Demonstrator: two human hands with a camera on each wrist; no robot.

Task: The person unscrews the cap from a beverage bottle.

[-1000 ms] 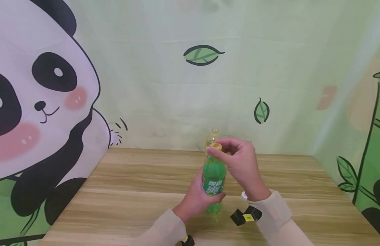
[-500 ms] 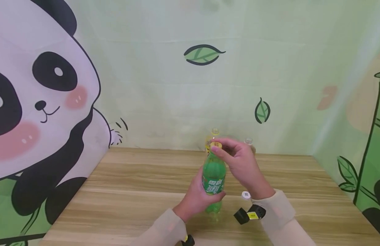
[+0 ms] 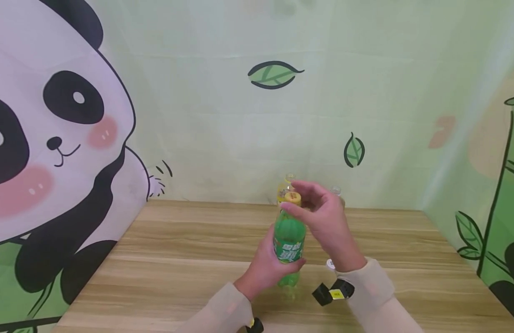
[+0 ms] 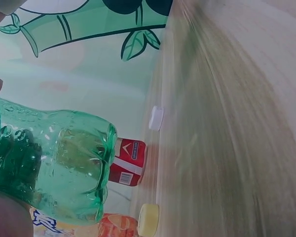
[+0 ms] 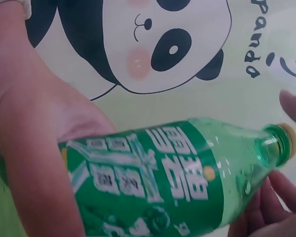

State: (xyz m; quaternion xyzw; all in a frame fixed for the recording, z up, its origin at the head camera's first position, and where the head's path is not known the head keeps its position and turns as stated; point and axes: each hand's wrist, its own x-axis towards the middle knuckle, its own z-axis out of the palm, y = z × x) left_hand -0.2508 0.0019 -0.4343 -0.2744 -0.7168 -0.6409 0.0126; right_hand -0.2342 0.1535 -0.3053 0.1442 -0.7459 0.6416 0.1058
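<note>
My left hand [image 3: 268, 268] grips a green plastic soda bottle [image 3: 289, 247] around its label, holding it close over the wooden table. A yellow cap [image 3: 293, 198] sits on the mouth; in the right wrist view, neck threads show just below this cap [image 5: 288, 143]. My right hand [image 3: 329, 222] is around the top, thumb and index finger spread apart. Gaps show between its fingers [image 5: 293, 108] and the cap in that view. The left wrist view shows the bottle's ridged, see-through base [image 4: 64, 163].
Behind the hands stand an uncapped bottle with a yellow label [image 3: 283, 187] and another clear bottle, its neck [image 3: 336, 190] showing. On the table [image 3: 177, 277] lie a white cap [image 4: 157, 118] and a yellow cap [image 4: 148, 220]. A red-labelled container [image 4: 128, 162] stands beyond.
My right thumb and fingers shift around the cap, closing near it half a second ago and now spread wider. The left hand and bottle stay nearly still.
</note>
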